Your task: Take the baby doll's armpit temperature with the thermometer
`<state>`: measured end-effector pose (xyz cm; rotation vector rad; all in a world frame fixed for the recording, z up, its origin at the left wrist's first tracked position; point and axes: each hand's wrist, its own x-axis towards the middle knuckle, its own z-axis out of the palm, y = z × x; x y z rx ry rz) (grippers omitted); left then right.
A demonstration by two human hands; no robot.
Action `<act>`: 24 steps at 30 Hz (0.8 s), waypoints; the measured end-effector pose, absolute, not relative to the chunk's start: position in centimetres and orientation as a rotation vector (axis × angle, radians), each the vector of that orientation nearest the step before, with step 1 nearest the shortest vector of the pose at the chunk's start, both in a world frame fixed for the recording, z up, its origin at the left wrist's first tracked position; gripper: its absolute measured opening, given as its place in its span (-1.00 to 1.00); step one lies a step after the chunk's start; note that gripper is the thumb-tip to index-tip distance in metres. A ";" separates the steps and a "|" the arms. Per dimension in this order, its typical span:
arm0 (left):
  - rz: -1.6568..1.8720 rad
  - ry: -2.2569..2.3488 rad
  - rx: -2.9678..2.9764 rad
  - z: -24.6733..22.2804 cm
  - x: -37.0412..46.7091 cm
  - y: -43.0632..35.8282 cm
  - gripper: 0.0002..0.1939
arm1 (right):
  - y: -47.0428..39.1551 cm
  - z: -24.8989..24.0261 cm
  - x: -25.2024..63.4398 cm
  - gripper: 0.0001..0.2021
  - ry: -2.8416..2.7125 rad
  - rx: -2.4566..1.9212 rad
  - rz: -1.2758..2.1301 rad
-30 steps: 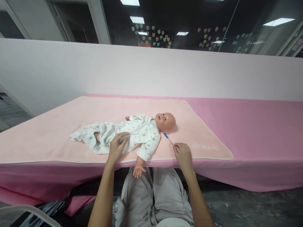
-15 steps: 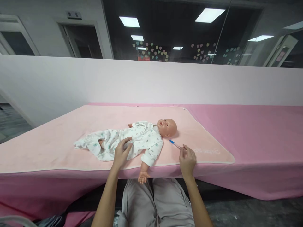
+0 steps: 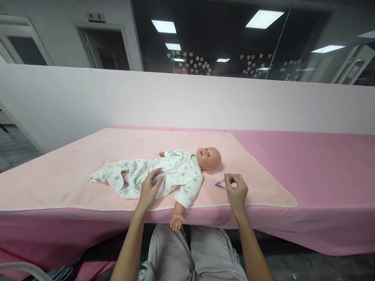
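A baby doll (image 3: 187, 171) in a white patterned sleepsuit lies on its back, head to the right, one arm hanging over the table's front edge. My left hand (image 3: 150, 188) rests at the doll's near side around the waist, thumb and fingers apart, holding nothing. To the right of the doll's shoulder, my right hand (image 3: 236, 191) pinches a thin stick with a blue tip (image 3: 218, 183), which looks like a thermometer. The blue end points left, just above the mat. My fingers hide the stick's other end.
A peach mat (image 3: 79, 156) with a pale border lies under the doll on a pink-covered table (image 3: 322, 175). Behind stands a low white partition (image 3: 187, 101). My knees (image 3: 193, 249) are beneath the front edge.
My right hand has lifted slightly and moved right, and the stick has turned so its blue tip now sits lower. My left hand stays by the doll's waist.
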<state>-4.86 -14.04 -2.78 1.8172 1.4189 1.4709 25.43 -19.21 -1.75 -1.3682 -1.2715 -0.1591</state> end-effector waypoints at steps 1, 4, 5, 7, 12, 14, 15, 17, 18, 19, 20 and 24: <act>1.474 1.417 1.813 -2.8 -4.8 -14.1 -0.61 | -18.9 -1.7 25.6 -0.66 -1.300 -1.408 -0.060; 1.484 1.406 1.798 -2.7 -4.8 -14.1 -0.63 | -18.2 -2.3 26.0 -0.55 -1.402 -1.550 0.208; 1.485 1.406 1.794 -2.7 -4.8 -14.1 -0.63 | -18.0 -2.6 26.2 -0.53 -1.433 -1.593 0.258; 1.488 1.408 1.795 -2.6 -4.8 -14.1 -0.65 | -17.6 -2.7 26.5 -0.51 -1.491 -1.660 0.328; 1.491 1.422 1.827 -2.9 -4.9 -14.0 -0.67 | -16.8 1.2 28.7 -0.56 -1.484 -1.459 0.734; 1.482 1.432 1.836 -3.0 -4.9 -14.0 -0.67 | -16.6 3.9 29.9 -0.62 -1.354 -1.163 0.806; 1.479 1.431 1.840 -3.0 -4.9 -14.0 -0.67 | -16.4 5.2 30.3 -0.64 -1.231 -1.027 0.768; 1.484 1.426 1.846 -3.0 -4.9 -14.0 -0.67 | -16.1 7.2 30.4 -0.59 -1.152 -0.839 0.779; 1.487 1.423 1.849 -3.0 -4.9 -14.0 -0.67 | -16.0 7.9 30.0 -0.56 -1.237 -0.825 0.803; 1.484 1.421 1.857 -2.9 -4.9 -14.0 -0.67 | -15.9 8.4 29.4 -0.54 -1.384 -0.851 0.826; 1.481 1.423 1.865 -2.9 -4.9 -14.1 -0.68 | -15.9 8.8 28.8 -0.53 -1.550 -0.903 0.830; 1.484 1.480 1.927 -2.9 -4.8 -14.0 -0.68 | -16.2 9.4 26.8 -0.59 -1.803 -1.041 0.621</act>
